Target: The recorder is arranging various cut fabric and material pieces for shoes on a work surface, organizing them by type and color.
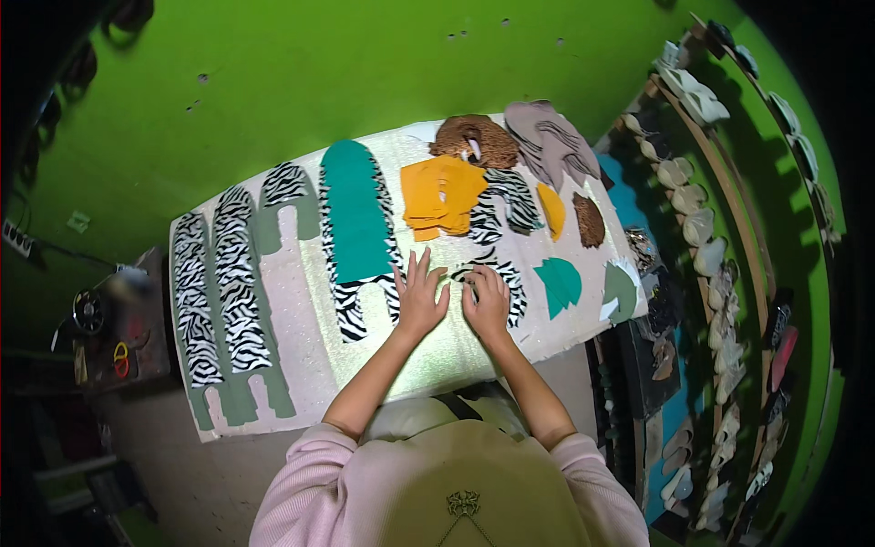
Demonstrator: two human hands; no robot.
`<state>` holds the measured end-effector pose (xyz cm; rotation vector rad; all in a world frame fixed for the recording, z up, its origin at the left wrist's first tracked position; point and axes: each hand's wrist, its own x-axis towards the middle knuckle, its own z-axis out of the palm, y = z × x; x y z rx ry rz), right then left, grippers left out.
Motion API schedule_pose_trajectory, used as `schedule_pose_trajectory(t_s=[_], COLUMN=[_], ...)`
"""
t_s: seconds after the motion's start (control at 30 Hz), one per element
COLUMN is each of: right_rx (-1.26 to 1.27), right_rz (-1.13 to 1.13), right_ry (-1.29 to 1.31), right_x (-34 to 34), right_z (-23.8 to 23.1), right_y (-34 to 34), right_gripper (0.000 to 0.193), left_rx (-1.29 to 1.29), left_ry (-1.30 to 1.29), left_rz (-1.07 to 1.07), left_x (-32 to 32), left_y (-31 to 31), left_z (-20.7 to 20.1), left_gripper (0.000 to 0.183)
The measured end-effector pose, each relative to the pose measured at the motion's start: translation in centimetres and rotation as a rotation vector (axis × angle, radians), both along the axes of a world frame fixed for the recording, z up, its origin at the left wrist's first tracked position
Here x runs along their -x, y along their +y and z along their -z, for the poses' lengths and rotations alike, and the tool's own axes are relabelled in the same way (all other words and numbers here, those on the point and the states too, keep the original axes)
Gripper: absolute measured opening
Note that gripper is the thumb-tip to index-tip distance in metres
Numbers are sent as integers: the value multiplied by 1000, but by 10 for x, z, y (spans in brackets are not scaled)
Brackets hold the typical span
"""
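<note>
My left hand (420, 299) lies with its fingers spread at the edge of a zebra-print piece (350, 310), beside a green cut piece (357, 214) laid on it. Close by, my right hand (488, 301) rests, fingers stretched, on a curved zebra-print fabric piece (515, 290), partly hiding it. Beyond the hands sits a stack of orange-yellow cut pieces (439, 196), with another zebra-print piece (518, 201) at its right. Small green pieces (559, 285) lie right of my right hand.
Long zebra-print strips (241, 292) on grey-green backing cover the table's left end. Brown fabric (474, 141) and mauve fabric (544, 137) lie at the back. Racks of shoe forms (702, 228) stand along the right wall. A fan (88, 311) stands at the left.
</note>
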<state>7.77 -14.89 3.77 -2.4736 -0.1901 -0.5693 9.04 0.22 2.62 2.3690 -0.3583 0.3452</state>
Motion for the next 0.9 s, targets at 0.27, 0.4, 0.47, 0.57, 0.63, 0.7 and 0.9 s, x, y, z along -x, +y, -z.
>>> schedule_pose_trajectory(t_s=[0.27,0.4,0.47,0.57,0.63,0.7,0.9], right_rx=[38,64,80,72,56,58,73], right_rz=[76,102,114,89,77,79,74], right_ry=[-27,-41,-41,-64,-79,-75,-70], right_x=[-16,-37,-48,-66,-77,-86,-115], right_z=[-4,-5,-4,-3,-5,-2,3], right_y=[-72,-103,-118,-134,-140,-144,-150], right_gripper=[17,16,16,16,16,15,18], left_rx=[-21,-30,-41,-68,-127,-158,-262], left_ry=[-58,-99,-80,-107,-112,-130,-189], left_rz=[47,-28,-52,-79,-101,-120,-206], left_x=[-34,-55,-63,-76,-83,-90,-115], left_y=[-55,-68,-75,-80,-85,-90,-97], left_z=[-8,-5,-7,-1,-1,0,1], left_gripper=[27,28,28,27,27,27,28])
